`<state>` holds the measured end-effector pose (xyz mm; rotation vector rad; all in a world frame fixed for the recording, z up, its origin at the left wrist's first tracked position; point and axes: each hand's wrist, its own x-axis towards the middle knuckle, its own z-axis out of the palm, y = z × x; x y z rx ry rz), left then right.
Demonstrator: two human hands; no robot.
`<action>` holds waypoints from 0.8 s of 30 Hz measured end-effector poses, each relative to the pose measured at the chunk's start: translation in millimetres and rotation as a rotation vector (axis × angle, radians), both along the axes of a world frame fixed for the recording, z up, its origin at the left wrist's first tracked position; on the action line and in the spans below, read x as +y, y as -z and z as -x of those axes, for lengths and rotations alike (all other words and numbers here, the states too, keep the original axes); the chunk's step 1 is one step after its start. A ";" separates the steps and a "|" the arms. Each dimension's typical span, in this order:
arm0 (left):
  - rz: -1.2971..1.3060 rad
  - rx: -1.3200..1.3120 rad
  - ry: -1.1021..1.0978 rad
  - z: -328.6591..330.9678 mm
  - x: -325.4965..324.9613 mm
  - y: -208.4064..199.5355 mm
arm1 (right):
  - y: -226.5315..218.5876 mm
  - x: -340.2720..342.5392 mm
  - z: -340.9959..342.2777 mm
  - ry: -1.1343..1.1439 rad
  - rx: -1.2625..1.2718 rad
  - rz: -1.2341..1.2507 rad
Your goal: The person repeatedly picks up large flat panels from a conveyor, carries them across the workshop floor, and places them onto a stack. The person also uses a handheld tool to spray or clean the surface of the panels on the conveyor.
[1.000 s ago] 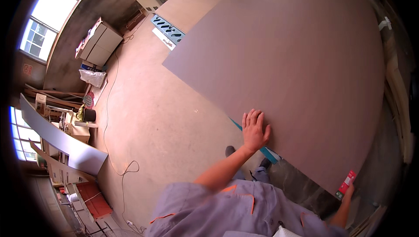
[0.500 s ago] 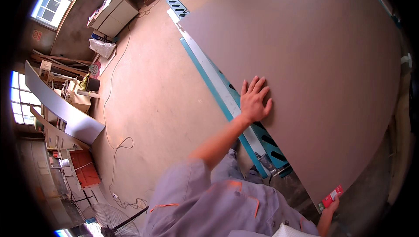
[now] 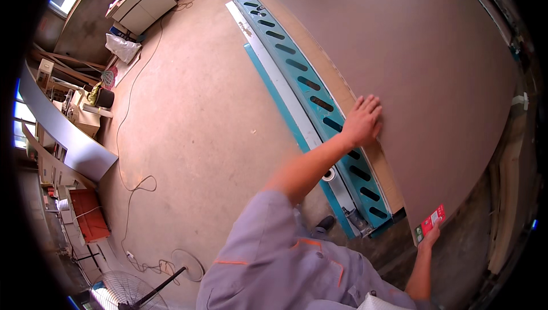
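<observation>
A large brown board [image 3: 422, 81] lies over a tan sheet [image 3: 385, 180] on a long teal slotted machine bed [image 3: 297, 64]. My left hand [image 3: 363, 120] rests at the board's left edge, its fingers laid over the top face and somewhat close together. At the near corner my right hand [image 3: 429, 234] grips the board, thumb on top beside a red and green label [image 3: 431, 222]. The right hand's fingers under the board are hidden.
Stacked panels [image 3: 505, 207] stand along the right side. A standing fan [image 3: 127, 292], a red-brown box [image 3: 88, 214] and a curved pale panel [image 3: 74, 133] are at the left. A cable [image 3: 127, 139] runs across the floor; a cabinet [image 3: 142, 4] stands behind.
The brown board has shifted to the right with both hands on it. More of the teal slotted bed and the tan sheet beneath now shows along its left edge.
</observation>
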<state>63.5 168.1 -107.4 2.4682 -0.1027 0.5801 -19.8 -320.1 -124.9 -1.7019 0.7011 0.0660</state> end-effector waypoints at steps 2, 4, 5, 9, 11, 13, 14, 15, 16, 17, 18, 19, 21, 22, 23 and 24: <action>0.135 -0.075 0.150 52.8 -13.3 -11.4 | 5.6 -9.0 3.2 0.015 0.002 -0.008; 0.202 -0.074 0.199 115.3 -24.1 -12.5 | 4.8 -8.6 -2.6 0.042 0.050 0.051; 0.226 -0.061 0.203 146.4 -28.6 -9.0 | 0.2 -3.9 -3.5 0.054 0.057 0.022; 0.291 0.124 0.163 263.3 -56.8 20.9 | -8.2 4.3 -1.0 0.124 -0.008 -0.058; 0.290 0.276 0.120 304.6 -65.0 31.3 | -7.3 5.9 -1.9 0.108 -0.028 -0.117; 0.299 0.455 0.088 342.8 -84.0 36.2 | -8.4 6.7 -3.5 0.106 0.016 -0.117; 0.298 0.457 0.092 355.9 -93.1 33.0 | -4.8 1.6 -3.3 0.061 0.003 -0.158; 0.288 0.452 0.091 358.8 -97.5 29.2 | 1.8 -4.2 -2.2 0.012 -0.017 -0.208; 0.274 0.439 0.082 358.5 -104.6 27.0 | 7.3 -12.9 1.9 -0.043 -0.075 -0.236; 0.286 0.393 0.039 358.7 -111.4 30.9 | 10.2 -21.6 7.9 -0.108 -0.130 -0.267; 0.300 0.349 -0.010 360.4 -118.9 38.1 | 6.4 -30.2 20.7 -0.103 -0.080 -0.286; 0.313 0.305 -0.058 361.4 -130.7 44.2 | 0.6 -40.6 33.2 -0.096 -0.029 -0.306; 0.398 0.246 -0.192 364.2 -160.6 28.6 | 1.5 -77.2 68.9 -0.090 0.088 -0.327; 0.439 0.211 -0.256 367.6 -178.5 22.5 | 7.5 -101.2 88.3 -0.097 0.142 -0.328; 0.449 0.229 -0.224 371.5 -196.4 20.6 | 12.7 -119.6 104.3 -0.107 0.189 -0.332; 0.463 0.248 -0.200 378.2 -217.8 17.9 | 13.0 -135.2 120.4 -0.090 0.241 -0.328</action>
